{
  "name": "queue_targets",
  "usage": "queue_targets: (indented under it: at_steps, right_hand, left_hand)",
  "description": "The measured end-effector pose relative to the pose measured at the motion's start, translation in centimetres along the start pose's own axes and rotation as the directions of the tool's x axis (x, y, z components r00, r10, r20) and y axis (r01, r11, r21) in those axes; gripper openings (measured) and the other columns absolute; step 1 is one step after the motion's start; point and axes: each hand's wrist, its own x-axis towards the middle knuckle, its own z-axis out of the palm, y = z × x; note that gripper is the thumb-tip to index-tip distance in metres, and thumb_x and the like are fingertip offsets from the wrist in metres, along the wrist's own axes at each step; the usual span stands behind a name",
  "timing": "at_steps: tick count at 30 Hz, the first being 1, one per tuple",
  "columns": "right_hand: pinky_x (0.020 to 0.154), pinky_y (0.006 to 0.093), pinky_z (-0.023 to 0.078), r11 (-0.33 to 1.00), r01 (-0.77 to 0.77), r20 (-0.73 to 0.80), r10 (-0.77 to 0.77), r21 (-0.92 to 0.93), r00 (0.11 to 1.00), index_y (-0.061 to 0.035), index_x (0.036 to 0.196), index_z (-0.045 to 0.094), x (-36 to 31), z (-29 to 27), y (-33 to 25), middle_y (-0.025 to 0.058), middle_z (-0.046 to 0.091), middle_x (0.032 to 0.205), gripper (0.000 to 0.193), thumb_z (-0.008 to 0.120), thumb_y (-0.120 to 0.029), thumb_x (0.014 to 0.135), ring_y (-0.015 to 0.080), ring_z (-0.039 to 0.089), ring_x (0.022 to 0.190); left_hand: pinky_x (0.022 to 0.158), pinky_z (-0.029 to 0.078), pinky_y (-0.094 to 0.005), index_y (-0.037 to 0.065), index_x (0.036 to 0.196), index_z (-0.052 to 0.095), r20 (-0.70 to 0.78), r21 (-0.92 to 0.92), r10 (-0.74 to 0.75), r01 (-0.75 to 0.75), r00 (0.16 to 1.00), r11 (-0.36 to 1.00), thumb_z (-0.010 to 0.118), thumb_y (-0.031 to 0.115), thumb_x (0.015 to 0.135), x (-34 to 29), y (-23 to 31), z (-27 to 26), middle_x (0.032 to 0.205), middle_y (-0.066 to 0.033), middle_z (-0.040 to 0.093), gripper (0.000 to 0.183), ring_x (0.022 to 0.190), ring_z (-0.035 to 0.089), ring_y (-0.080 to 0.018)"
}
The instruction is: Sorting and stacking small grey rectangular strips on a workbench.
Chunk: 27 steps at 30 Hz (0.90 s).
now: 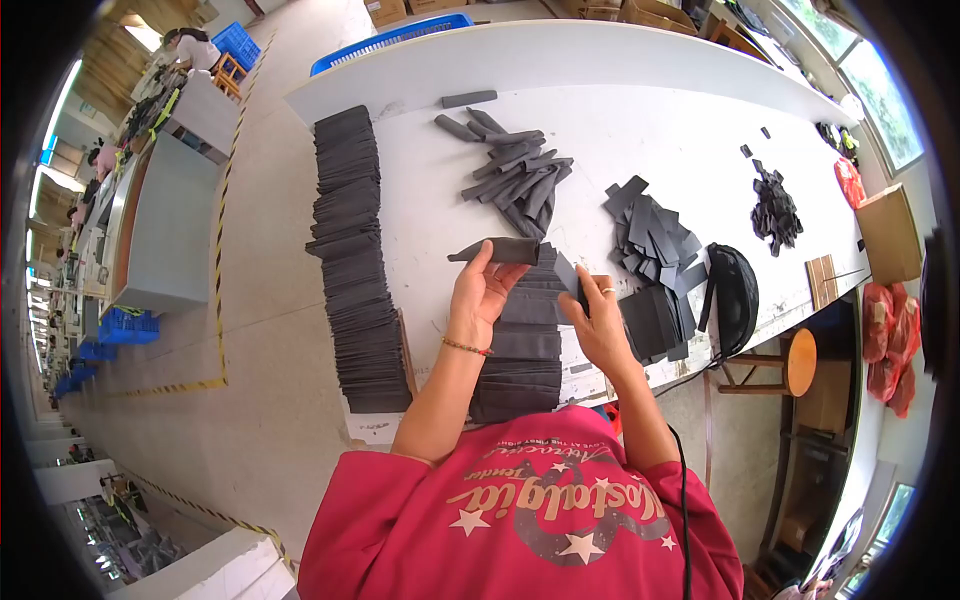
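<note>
My left hand grips a dark grey fabric sleeve, a flattened tube with one pointed end at the left. In my right hand is a flat dark grey strip, its upper end close to the sleeve's right end; whether they touch I cannot tell. Below both hands lies a row of stacked dark pieces, overlapping one another. Beyond the left hand is a loose pile of similar sleeves. Flat dark pieces lie scattered past the right hand, with larger dark panels stacked nearer.
A long row of stacked dark pieces runs along the table's left edge. A white board borders the far side. At the right are a black pouch, small black pieces, a cardboard box and a wooden stool.
</note>
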Motion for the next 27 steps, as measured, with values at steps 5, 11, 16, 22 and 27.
queue_targets:
  at_steps: [5,11,16,22,27]
  right_hand:
    - [0.083,0.0346,0.045,0.993,0.094,0.017,-0.093,-0.067,0.996,0.0001,0.128,0.058,-1.2,-2.4,-1.9,0.0147,0.049,0.111,0.06,0.079,-0.023,0.076,0.0276,0.052,0.097]
    - [0.076,0.0314,0.046,0.98,0.196,-0.124,-0.199,-0.032,0.972,-0.0045,0.114,0.068,-0.6,-2.9,-1.9,0.0077,0.054,0.1,0.051,0.084,-0.015,0.067,0.0214,0.055,0.091]
    - [0.071,0.0319,0.046,0.977,0.214,-0.213,-0.212,-0.017,0.954,-0.005,0.104,0.073,-0.3,-2.2,-1.7,0.006,0.056,0.089,0.039,0.082,-0.008,0.066,0.0205,0.055,0.086]
    - [0.068,0.0374,0.046,0.88,0.393,-0.224,-0.453,-0.266,0.863,-0.0064,0.093,0.074,0.5,-2.4,-2.2,0.0062,0.057,0.084,0.025,0.078,-0.009,0.068,0.025,0.054,0.079]
    - [0.068,0.0374,0.046,0.848,0.403,-0.21,-0.488,-0.345,0.847,-0.0066,0.092,0.074,0.6,-2.7,-2.1,0.0053,0.056,0.083,0.023,0.078,-0.01,0.069,0.0249,0.054,0.08]
  left_hand:
    - [0.087,0.058,-0.0433,0.002,0.1,0.06,0.098,0.049,-0.082,0.077,0.992,0.996,0.064,0.014,0.091,-1.1,-1.1,0.0,0.101,-0.0147,0.067,0.015,0.097,0.066,-0.029]
    - [0.088,0.057,-0.0443,0.004,0.104,0.06,0.175,0.047,-0.115,0.108,0.978,0.993,0.061,0.01,0.093,-0.3,-0.4,0.5,0.109,-0.0173,0.065,0.013,0.102,0.065,-0.0292]
    - [0.089,0.057,-0.0455,0.004,0.106,0.059,0.199,0.039,-0.186,0.182,0.962,0.983,0.06,0.009,0.093,-0.3,0.0,0.2,0.119,-0.0204,0.062,0.014,0.107,0.063,-0.0303]
    - [0.088,0.058,-0.0441,0.004,0.111,0.056,0.242,0.057,-0.252,0.246,0.937,0.968,0.058,0.01,0.094,-0.2,0.3,0.1,0.126,-0.0224,0.057,0.018,0.108,0.063,-0.0314]
    - [0.087,0.058,-0.0437,0.003,0.115,0.054,0.268,0.027,-0.307,0.312,0.913,0.95,0.057,0.009,0.095,0.0,0.5,-0.5,0.128,-0.0235,0.055,0.022,0.11,0.062,-0.0323]
